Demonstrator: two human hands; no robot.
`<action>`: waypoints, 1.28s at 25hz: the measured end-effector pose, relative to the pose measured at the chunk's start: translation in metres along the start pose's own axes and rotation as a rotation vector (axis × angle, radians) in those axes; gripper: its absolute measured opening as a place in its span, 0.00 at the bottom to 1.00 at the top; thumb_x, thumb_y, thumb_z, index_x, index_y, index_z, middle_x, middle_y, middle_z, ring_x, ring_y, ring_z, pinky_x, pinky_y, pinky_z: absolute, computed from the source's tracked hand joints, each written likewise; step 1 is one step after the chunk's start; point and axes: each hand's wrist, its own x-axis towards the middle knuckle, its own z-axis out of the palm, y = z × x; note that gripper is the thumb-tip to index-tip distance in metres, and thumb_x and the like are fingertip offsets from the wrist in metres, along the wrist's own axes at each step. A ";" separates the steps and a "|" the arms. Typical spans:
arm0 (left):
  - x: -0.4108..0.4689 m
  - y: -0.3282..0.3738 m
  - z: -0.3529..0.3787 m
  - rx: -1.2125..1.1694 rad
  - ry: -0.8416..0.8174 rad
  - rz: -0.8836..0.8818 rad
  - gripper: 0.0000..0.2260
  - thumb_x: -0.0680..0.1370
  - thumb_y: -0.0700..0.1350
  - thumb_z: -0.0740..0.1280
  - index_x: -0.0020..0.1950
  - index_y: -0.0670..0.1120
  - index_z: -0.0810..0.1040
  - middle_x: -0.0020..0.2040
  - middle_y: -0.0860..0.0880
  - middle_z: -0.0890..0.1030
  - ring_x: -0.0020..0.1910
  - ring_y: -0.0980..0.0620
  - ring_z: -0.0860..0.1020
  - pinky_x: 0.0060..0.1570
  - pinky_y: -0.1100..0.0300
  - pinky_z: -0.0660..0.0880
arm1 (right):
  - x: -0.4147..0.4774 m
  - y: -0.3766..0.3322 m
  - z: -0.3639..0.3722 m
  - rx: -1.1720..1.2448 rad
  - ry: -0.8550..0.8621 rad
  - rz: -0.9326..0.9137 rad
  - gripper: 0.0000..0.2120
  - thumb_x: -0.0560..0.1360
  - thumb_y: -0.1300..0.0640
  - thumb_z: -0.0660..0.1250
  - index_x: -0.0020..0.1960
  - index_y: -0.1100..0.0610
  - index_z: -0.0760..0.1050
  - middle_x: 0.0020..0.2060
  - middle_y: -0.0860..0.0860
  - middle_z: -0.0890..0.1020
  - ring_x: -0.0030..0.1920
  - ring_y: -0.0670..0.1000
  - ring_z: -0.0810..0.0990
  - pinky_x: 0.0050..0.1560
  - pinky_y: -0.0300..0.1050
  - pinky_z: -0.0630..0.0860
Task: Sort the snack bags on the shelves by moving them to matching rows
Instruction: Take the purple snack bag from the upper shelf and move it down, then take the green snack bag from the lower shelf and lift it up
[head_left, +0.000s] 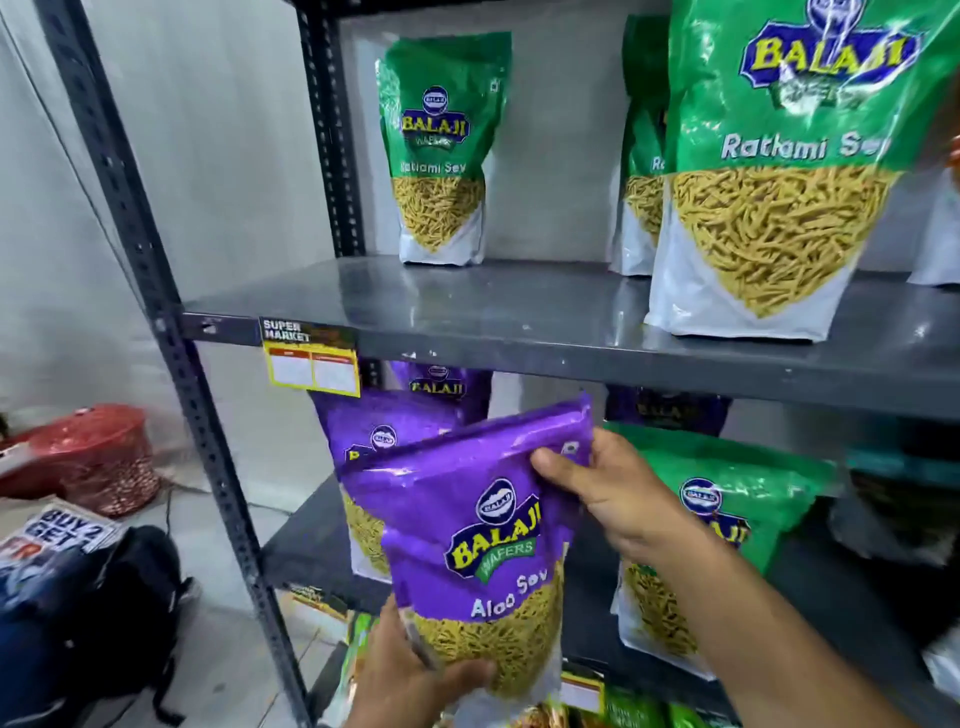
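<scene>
A purple Aloo Sev bag (483, 525) is held tilted in front of the middle shelf. My left hand (415, 675) grips its bottom edge and my right hand (608, 488) pinches its top right corner. Behind it stand two more purple bags (379, 431), one further back (441, 382). A green Ratlami Sev bag (722, 514) stands on the same middle shelf to the right. On the upper shelf (519, 312) stand green Ratlami Sev bags: one at the left (441, 150), a large near one (779, 171), another behind it (641, 156).
A dark metal upright (171, 332) frames the rack's left side, with a yellow price tag (311, 364) on the shelf edge. On the floor at left lie a red container (88, 457), a black bag (130, 597) and a printed sign (57, 530). More packets show at the bottom (623, 712).
</scene>
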 end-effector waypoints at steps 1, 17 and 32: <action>0.005 -0.017 0.005 0.017 0.045 -0.036 0.41 0.49 0.31 0.83 0.61 0.40 0.74 0.48 0.43 0.88 0.47 0.47 0.86 0.42 0.56 0.82 | 0.006 0.017 -0.007 0.004 0.083 0.057 0.04 0.68 0.64 0.70 0.40 0.57 0.80 0.33 0.48 0.87 0.34 0.45 0.84 0.36 0.37 0.79; 0.038 -0.099 0.044 0.438 0.438 0.099 0.53 0.51 0.49 0.82 0.73 0.52 0.63 0.70 0.52 0.72 0.67 0.47 0.73 0.67 0.52 0.69 | -0.044 0.061 -0.037 -0.138 0.322 0.067 0.11 0.73 0.60 0.69 0.54 0.51 0.77 0.47 0.42 0.85 0.48 0.37 0.82 0.44 0.28 0.75; 0.113 -0.097 0.153 0.494 -0.362 -0.262 0.38 0.64 0.35 0.79 0.71 0.42 0.67 0.64 0.50 0.76 0.59 0.52 0.74 0.44 0.77 0.72 | -0.073 0.077 -0.192 -0.020 0.578 0.124 0.28 0.56 0.47 0.80 0.53 0.56 0.79 0.48 0.51 0.87 0.53 0.54 0.83 0.48 0.44 0.80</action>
